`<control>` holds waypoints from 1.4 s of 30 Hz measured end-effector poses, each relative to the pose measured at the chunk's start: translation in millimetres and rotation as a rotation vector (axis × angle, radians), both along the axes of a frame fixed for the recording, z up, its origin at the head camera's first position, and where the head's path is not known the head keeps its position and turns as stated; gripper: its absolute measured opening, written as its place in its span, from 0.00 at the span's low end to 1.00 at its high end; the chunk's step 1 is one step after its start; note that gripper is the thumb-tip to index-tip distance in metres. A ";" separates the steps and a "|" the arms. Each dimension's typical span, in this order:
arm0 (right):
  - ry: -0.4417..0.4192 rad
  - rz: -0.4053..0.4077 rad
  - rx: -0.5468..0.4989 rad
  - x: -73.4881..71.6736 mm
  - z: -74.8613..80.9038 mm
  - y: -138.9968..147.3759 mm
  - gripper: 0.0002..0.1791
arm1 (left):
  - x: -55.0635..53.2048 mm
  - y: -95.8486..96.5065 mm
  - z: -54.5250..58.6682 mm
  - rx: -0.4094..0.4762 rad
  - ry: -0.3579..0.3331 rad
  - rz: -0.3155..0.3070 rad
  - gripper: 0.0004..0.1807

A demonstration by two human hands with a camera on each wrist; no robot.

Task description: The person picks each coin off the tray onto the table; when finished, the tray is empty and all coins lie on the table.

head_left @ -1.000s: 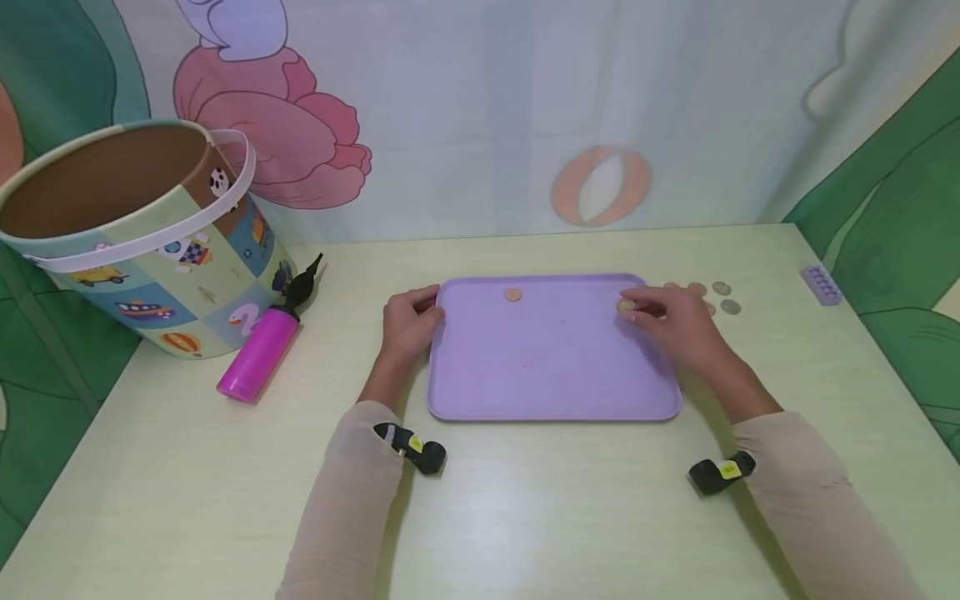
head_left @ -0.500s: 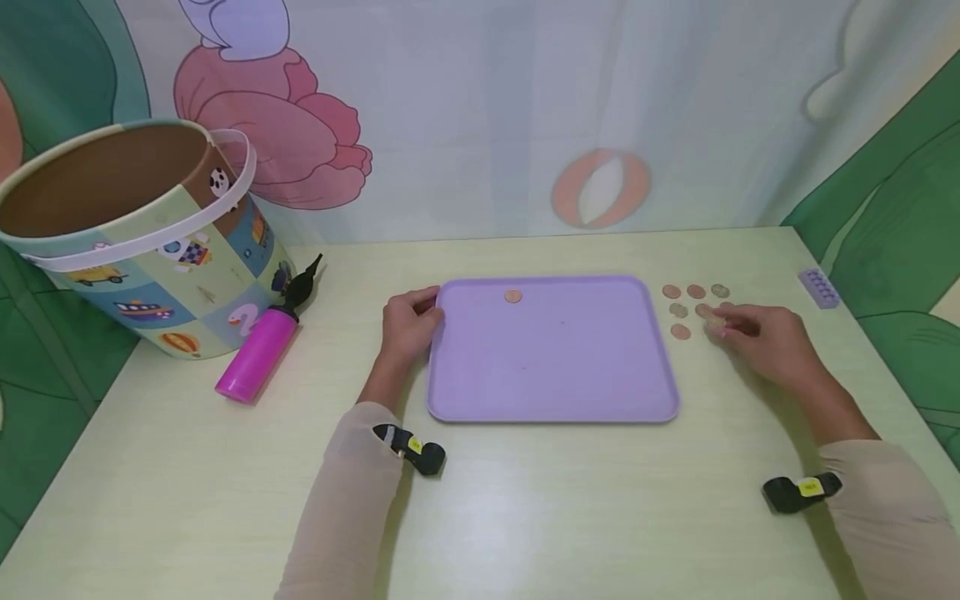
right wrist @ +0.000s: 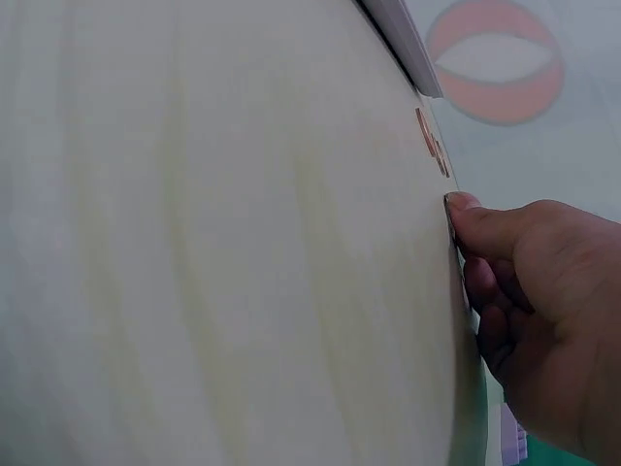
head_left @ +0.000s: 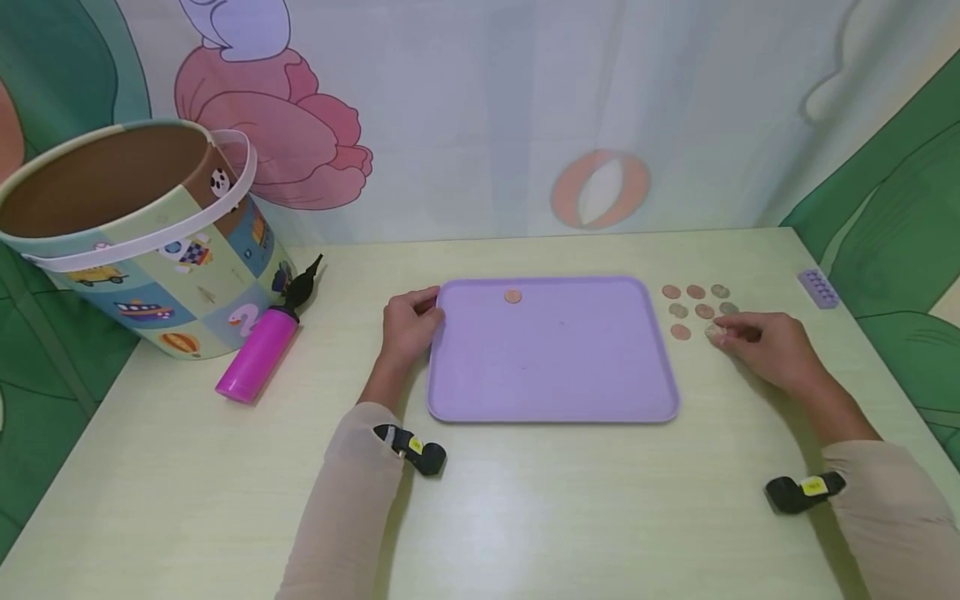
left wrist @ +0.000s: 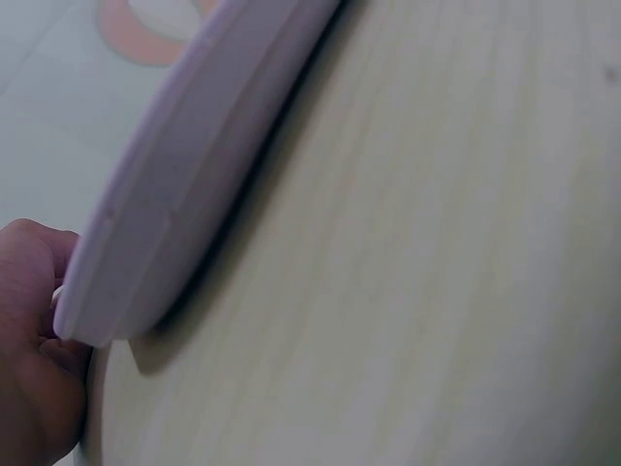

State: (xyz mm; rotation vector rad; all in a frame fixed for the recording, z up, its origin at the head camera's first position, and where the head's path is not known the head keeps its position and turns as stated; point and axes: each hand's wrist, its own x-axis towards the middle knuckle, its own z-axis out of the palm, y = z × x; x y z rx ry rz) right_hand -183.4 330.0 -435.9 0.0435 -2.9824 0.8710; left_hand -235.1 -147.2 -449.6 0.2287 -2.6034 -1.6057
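A purple tray (head_left: 555, 358) lies on the table, with a copper-coloured coin (head_left: 513, 296) near its far edge. At its left side, my left hand (head_left: 408, 325) grips the rim; the left wrist view shows part of that hand (left wrist: 39, 340) against the tray's corner (left wrist: 146, 243). Right of the tray, my right hand (head_left: 768, 346) pinches a silver-coloured coin (head_left: 714, 331) between thumb and fingers, at the near end of a group of coins (head_left: 704, 311) laid in short rows. In the right wrist view the right thumb (right wrist: 485, 228) hides most of the pinched coin.
A patterned bucket (head_left: 150, 250) with a white handle stands at the left. Against it leans a magenta bottle (head_left: 258, 357) with a black nozzle. A small purple studded block (head_left: 819, 288) sits by the table's right edge. A printed curtain (head_left: 450, 125) hangs behind.
My right hand has moved right with the coin, from above the tray to the coin group, then slightly nearer the front. My left hand has stayed at the tray's rim.
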 end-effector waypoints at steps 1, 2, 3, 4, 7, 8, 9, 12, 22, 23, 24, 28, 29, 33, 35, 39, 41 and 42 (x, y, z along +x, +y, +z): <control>-0.001 0.005 0.001 -0.4 0.2 -0.1 0.20 | -0.1 0.0 0.1 0.000 -0.002 0.000 0.24; -0.006 0.006 0.004 -1.2 0.4 -0.1 0.20 | -0.1 0.1 0.2 0.001 -0.004 0.000 0.24; -0.011 0.007 0.011 -1.9 0.5 -0.1 0.21 | -0.1 0.2 0.4 0.001 -0.006 -0.001 0.24; -0.016 0.010 0.009 -2.4 0.9 0.0 0.21 | 0.0 0.2 0.6 0.004 -0.008 0.000 0.24; -0.028 0.017 0.013 -3.8 1.8 -0.2 0.21 | 1.0 0.4 1.4 0.008 -0.011 0.001 0.24; -0.035 0.014 0.013 -4.1 2.1 -0.2 0.21 | 1.1 0.5 1.4 0.009 -0.012 0.002 0.24; -0.042 0.015 0.009 -4.1 2.5 0.2 0.21 | 1.2 0.5 1.4 0.009 -0.012 0.002 0.24; -0.052 0.017 0.008 -4.4 3.0 0.7 0.21 | 1.3 0.7 1.6 0.007 -0.014 0.004 0.24; -0.087 -0.009 -0.023 0.3 5.9 0.9 0.28 | 2.2 1.0 1.5 0.021 -0.005 0.000 0.24; -0.088 -0.015 -0.030 1.2 6.1 1.1 0.28 | 2.3 0.9 1.5 0.020 -0.005 -0.002 0.24; -0.086 -0.021 -0.038 1.8 6.1 1.1 0.29 | 2.3 0.8 1.5 0.020 -0.004 -0.003 0.24; -0.045 -0.002 -0.068 2.6 7.0 -0.4 0.26 | 1.6 0.1 1.5 0.013 0.009 -0.001 0.24; -0.030 0.009 -0.078 2.4 7.7 -1.6 0.25 | 1.4 -0.1 1.5 0.013 0.012 0.000 0.24; 0.023 0.073 -0.110 1.4 13.1 -12.2 0.21 | 1.1 -0.2 1.8 0.016 0.013 0.002 0.23; 0.048 0.113 -0.133 0.3 17.4 -20.8 0.19 | 1.2 0.1 1.9 0.016 0.011 0.003 0.24; 0.045 0.173 -0.173 -3.4 28.2 -44.9 0.17 | 1.5 0.9 1.8 0.009 0.006 0.008 0.24; 0.016 0.196 -0.167 -6.2 33.3 -59.7 0.18 | 1.7 1.4 2.0 0.006 0.004 0.009 0.24; 0.002 0.209 -0.160 -7.8 35.5 -67.4 0.18 | 1.7 1.7 2.2 0.005 0.001 0.009 0.24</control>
